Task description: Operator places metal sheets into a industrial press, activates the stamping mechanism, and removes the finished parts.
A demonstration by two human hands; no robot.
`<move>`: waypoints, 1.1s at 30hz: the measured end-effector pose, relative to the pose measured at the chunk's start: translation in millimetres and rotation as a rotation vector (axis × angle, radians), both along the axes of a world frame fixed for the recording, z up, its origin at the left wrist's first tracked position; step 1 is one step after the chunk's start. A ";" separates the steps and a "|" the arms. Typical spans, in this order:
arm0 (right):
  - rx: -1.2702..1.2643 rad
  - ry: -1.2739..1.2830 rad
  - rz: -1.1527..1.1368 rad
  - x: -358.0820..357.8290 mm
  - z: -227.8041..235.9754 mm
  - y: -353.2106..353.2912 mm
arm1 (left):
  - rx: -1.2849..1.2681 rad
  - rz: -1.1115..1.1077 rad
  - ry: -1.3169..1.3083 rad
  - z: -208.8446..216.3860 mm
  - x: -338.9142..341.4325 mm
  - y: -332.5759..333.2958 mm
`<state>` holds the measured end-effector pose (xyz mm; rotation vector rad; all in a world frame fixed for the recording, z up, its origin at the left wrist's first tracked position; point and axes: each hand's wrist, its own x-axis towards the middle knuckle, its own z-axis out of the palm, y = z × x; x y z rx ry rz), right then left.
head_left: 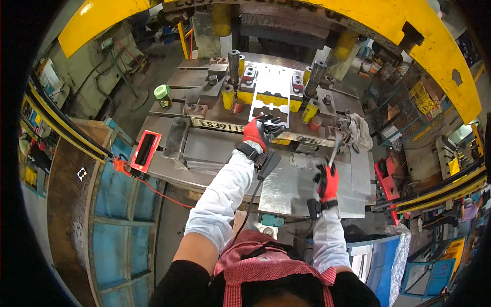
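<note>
Right hand (327,180), red-and-black glove, nearest the camera, fist closed on a thin metal hook tool (335,146). Left hand (257,134) further out, fingers curled on the near edge of the white stamped sheet part (271,100) sitting in the press die (225,110). Hands well apart. Part looks light, stiff, thin, likely sharp-edged and oily; grip by the near edge, gloves on. Flat steel sheets (291,187) lie between the hands. Rag (355,130) just beyond the right hand. Green-capped bottle (163,95) far left.
</note>
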<state>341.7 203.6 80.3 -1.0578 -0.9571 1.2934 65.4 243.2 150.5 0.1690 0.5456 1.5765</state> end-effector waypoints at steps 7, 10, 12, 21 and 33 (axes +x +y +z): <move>-0.407 0.313 -0.040 79.5 -92.2 -38.9 | -0.033 -0.044 -0.090 2.1 -4.8 3.8; -0.246 0.196 -0.357 55.6 -76.6 -32.8 | 0.061 -0.055 -0.113 -7.5 -9.9 3.7; -0.260 0.193 -0.305 61.7 -85.3 -30.2 | 0.065 -0.062 -0.140 -8.1 -10.5 3.3; -0.338 0.197 -0.190 69.7 -89.2 -27.2 | -0.010 -0.029 -0.027 4.5 -5.0 0.7; -0.246 0.348 -0.213 80.0 -101.9 -26.2 | -0.025 -0.082 -0.045 -5.6 -11.0 9.7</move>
